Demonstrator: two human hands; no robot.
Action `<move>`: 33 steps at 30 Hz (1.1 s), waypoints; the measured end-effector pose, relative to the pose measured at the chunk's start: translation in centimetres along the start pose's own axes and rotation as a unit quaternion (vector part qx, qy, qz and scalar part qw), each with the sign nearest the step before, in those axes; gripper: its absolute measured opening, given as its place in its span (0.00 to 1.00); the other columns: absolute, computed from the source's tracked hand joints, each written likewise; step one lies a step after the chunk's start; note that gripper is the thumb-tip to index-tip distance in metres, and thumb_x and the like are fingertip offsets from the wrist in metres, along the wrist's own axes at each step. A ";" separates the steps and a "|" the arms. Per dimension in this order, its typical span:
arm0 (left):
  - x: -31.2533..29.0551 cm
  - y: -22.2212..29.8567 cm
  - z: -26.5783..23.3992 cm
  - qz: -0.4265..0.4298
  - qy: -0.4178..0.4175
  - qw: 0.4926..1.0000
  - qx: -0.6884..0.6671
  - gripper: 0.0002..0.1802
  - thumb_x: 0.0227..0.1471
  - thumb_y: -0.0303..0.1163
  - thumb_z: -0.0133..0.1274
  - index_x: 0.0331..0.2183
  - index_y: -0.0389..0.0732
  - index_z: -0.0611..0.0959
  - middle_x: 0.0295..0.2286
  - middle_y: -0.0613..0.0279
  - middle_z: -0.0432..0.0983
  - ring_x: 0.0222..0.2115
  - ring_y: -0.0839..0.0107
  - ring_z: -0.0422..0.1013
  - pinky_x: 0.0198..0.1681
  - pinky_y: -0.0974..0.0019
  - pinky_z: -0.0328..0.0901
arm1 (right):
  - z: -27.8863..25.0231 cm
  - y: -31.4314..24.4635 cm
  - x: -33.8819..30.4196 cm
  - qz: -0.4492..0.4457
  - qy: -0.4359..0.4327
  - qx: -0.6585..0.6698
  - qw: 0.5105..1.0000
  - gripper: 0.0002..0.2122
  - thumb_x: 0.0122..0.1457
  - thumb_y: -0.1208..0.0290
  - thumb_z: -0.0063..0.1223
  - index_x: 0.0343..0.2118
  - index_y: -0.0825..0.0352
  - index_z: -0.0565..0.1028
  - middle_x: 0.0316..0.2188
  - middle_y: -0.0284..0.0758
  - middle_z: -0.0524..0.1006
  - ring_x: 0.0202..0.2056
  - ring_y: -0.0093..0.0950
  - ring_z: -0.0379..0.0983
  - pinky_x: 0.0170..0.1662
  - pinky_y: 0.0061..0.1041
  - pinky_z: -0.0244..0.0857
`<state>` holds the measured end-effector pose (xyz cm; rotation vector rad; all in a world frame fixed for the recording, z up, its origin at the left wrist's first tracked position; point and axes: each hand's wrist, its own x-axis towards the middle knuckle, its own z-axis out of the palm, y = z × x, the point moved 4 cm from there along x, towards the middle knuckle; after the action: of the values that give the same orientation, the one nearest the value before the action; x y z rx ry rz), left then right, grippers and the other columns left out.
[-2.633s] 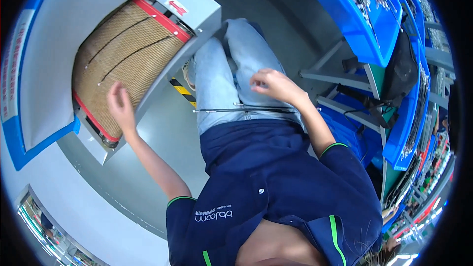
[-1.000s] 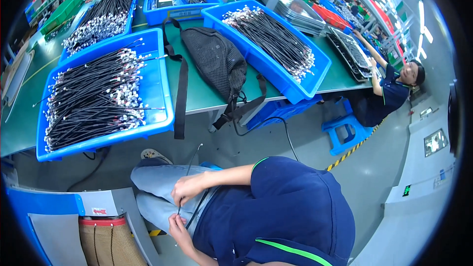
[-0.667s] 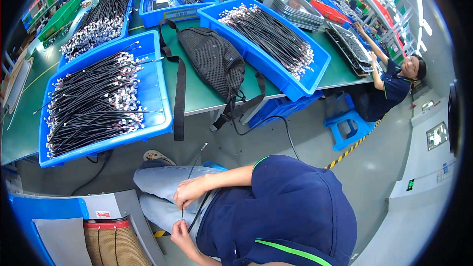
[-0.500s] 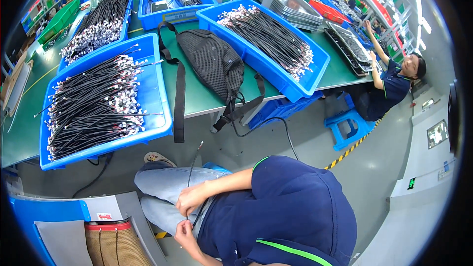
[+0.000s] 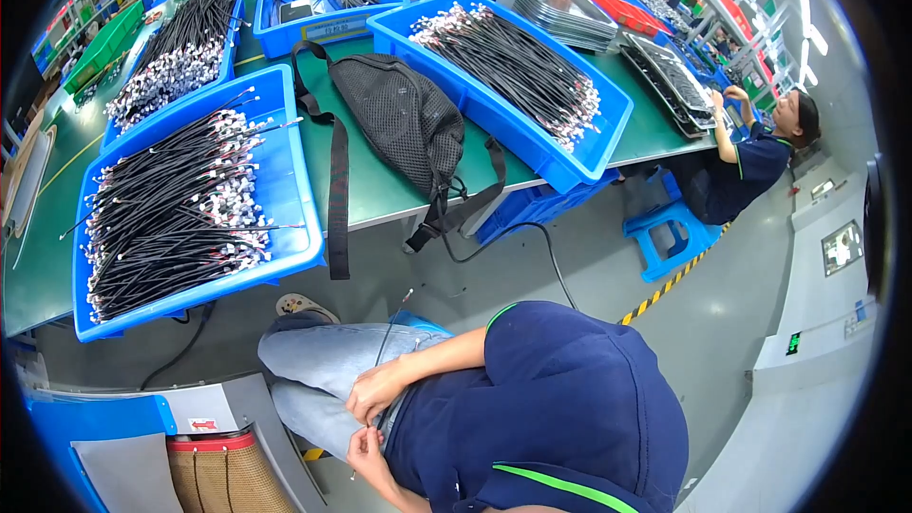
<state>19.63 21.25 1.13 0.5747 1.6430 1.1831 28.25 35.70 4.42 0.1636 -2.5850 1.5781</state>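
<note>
Over my lap, both hands are closed on one thin black cable (image 5: 388,342). My right hand (image 5: 375,391) pinches it, and its free length rises past the jeans to a small pale connector tip. Just below, my left hand (image 5: 366,454) grips it near the other end, and a short pale tip shows under the fingers. The fingers hide the stretch of cable between the hands. On the green table (image 5: 380,195), a blue tray (image 5: 302,185) full of black cables with white connectors stands closest to my hands.
A black mesh bag (image 5: 404,119) with a hanging strap lies beside another cable-filled blue tray (image 5: 613,133). At lower left stands a blue and grey chair-like piece (image 5: 104,404) with a woven tan panel. A co-worker (image 5: 760,157) sits by a blue stool (image 5: 670,228) at right.
The cable's upper tip has swung right and down. A pale tip now shows below my left hand. The co-worker at right has lowered a raised arm and turned toward the table.
</note>
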 end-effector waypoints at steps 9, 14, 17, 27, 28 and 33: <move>0.2 2.4 0.4 0.163 0.096 0.954 0.231 0.05 0.46 0.24 0.57 0.27 0.32 0.80 0.21 0.58 0.76 0.20 0.71 0.70 0.24 0.69 0.65 | -0.5 1.5 0.2 0.049 -0.004 0.041 0.998 0.07 0.45 0.70 0.59 0.26 0.66 0.77 0.27 0.36 0.76 0.32 0.35 0.73 0.36 0.33 0.65; 0.2 3.7 -1.9 0.236 0.109 0.927 0.272 0.03 0.46 0.22 0.55 0.27 0.32 0.79 0.25 0.55 0.74 0.24 0.62 0.70 0.28 0.64 0.65 | -0.8 0.6 3.1 0.094 -0.020 0.052 0.994 0.07 0.45 0.70 0.59 0.25 0.67 0.77 0.26 0.37 0.76 0.33 0.36 0.73 0.36 0.34 0.66; 0.1 4.9 -3.0 0.181 0.102 0.947 0.247 0.06 0.45 0.22 0.57 0.29 0.34 0.78 0.26 0.54 0.74 0.26 0.60 0.70 0.30 0.61 0.66 | -0.3 0.2 4.5 0.097 -0.025 0.026 0.995 0.07 0.45 0.70 0.59 0.26 0.67 0.76 0.27 0.38 0.76 0.33 0.37 0.73 0.36 0.34 0.66; 0.4 4.3 -6.7 0.219 0.115 0.924 0.292 0.06 0.43 0.21 0.57 0.29 0.34 0.79 0.26 0.54 0.74 0.26 0.59 0.71 0.30 0.60 0.66 | 1.2 -0.1 8.4 0.124 -0.042 -0.001 0.991 0.06 0.46 0.71 0.58 0.26 0.67 0.76 0.27 0.37 0.75 0.34 0.36 0.73 0.37 0.33 0.66; 0.6 4.4 -6.9 0.215 0.110 0.927 0.287 0.06 0.42 0.21 0.57 0.28 0.34 0.79 0.25 0.54 0.74 0.26 0.59 0.71 0.30 0.60 0.66 | 1.2 0.0 8.6 0.123 -0.045 -0.002 0.991 0.06 0.45 0.71 0.58 0.26 0.67 0.76 0.27 0.37 0.76 0.34 0.36 0.73 0.37 0.33 0.66; 1.2 4.5 -8.6 0.203 0.119 0.931 0.278 0.05 0.42 0.20 0.56 0.27 0.34 0.79 0.24 0.54 0.74 0.25 0.59 0.70 0.30 0.60 0.66 | 1.0 0.6 10.1 0.118 -0.060 0.012 0.991 0.06 0.49 0.71 0.56 0.27 0.68 0.74 0.28 0.37 0.74 0.32 0.36 0.72 0.36 0.33 0.65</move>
<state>10.62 20.43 4.94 1.2147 2.1562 1.0960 18.17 34.70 4.92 -0.0512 -2.7654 1.7249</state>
